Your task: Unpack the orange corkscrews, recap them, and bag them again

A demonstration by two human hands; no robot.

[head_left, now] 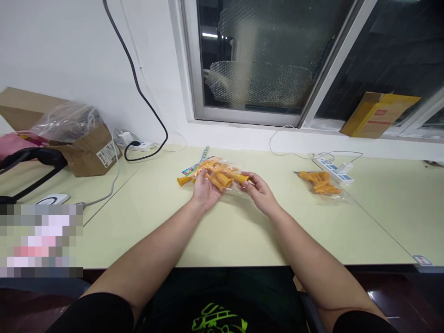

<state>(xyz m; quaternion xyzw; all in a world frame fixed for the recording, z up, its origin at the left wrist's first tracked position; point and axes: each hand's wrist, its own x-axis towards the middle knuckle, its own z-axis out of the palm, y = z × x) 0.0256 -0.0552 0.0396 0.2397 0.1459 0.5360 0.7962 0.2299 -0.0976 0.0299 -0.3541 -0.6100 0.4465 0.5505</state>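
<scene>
Both my hands hold a clear plastic bag [222, 174] of orange pieces above the table, near its middle. My left hand [205, 192] cups the bag from below on its left side, the fingers partly hidden under it. At the right end, my right hand [258, 189] grips one orange piece [243, 178] with thumb and fingers, at the bag's edge. Another orange piece [184, 181] lies at the left, beside a colourful printed strip [196, 164]. Farther right on the table rests a second clear bag with orange pieces [321, 182].
The pale table [225, 240] runs below a window. An open cardboard box [88, 150] with plastic wrap stands at the left. Power strips [335, 170] and cables lie along the back. A yellow box [379, 114] leans on the window ledge.
</scene>
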